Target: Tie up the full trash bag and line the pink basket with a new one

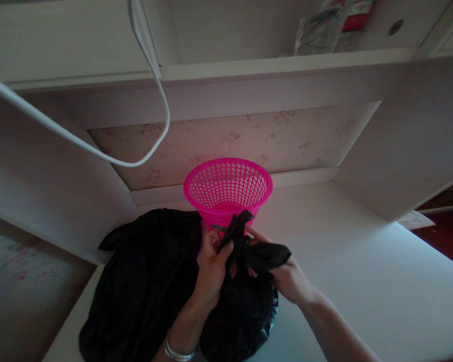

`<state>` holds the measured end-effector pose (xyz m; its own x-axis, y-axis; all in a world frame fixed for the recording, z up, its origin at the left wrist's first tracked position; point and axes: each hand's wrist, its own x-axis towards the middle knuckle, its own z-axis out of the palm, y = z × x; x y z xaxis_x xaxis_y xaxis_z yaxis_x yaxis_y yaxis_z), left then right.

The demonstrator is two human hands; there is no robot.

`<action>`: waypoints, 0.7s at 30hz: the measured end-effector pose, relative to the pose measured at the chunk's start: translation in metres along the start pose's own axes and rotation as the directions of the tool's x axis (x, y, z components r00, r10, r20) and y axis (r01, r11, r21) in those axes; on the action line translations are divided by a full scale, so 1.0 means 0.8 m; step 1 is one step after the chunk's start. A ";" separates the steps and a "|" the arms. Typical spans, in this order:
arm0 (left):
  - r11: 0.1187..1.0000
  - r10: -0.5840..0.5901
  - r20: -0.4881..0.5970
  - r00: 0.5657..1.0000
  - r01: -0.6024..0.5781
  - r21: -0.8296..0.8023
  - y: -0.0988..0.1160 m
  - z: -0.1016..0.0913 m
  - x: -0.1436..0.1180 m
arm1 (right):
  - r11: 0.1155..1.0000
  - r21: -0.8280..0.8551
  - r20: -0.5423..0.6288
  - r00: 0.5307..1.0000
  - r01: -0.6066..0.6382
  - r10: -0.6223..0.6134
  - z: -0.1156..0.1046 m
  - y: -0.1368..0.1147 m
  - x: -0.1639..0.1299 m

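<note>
A full black plastic bag (237, 317) rests on the white surface between my forearms, its gathered top twisted into a knot with two loose ends. My left hand (211, 264) pinches the knotted neck from the left, thumb on the plastic. From the right, my right hand (287, 276) grips the same neck, partly covered by the loose end that sticks out over it. Right behind the knot stands a pink mesh wastebasket (228, 187), upright, with no liner showing inside. A larger dark bundle (143, 286), black and soft, lies left of my left forearm.
A white cable (132, 163) loops down from above on the left. White side panels (392, 136) enclose the surface (362, 261) left and right. An overhead shelf (287, 65) holds plastic-wrapped items (324, 30). Floral wallpaper (230, 136) shows behind the basket.
</note>
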<state>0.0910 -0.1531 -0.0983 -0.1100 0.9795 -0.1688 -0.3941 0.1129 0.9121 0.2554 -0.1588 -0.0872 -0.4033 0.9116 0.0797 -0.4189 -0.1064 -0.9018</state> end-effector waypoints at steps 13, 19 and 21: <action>0.974 -0.146 0.388 0.910 0.063 0.219 -0.002 -0.028 -0.019 | 0.793 -0.572 0.014 0.970 0.207 -0.242 0.006 0.003 0.010; 0.970 -0.064 0.346 0.936 -0.023 0.242 0.007 -0.021 -0.019 | 0.955 -0.273 -0.300 0.933 0.115 -0.198 -0.018 0.007 0.000; 0.976 -0.023 0.383 0.924 -0.063 0.210 0.009 -0.022 -0.020 | 0.973 -0.225 -0.362 0.922 0.060 -0.140 -0.025 0.010 0.000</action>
<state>0.0738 -0.1705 -0.0957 0.2567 0.9659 -0.0340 -0.1861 0.0839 0.9789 0.2685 -0.1516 -0.1029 -0.0186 0.9987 0.0464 -0.2489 0.0403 -0.9677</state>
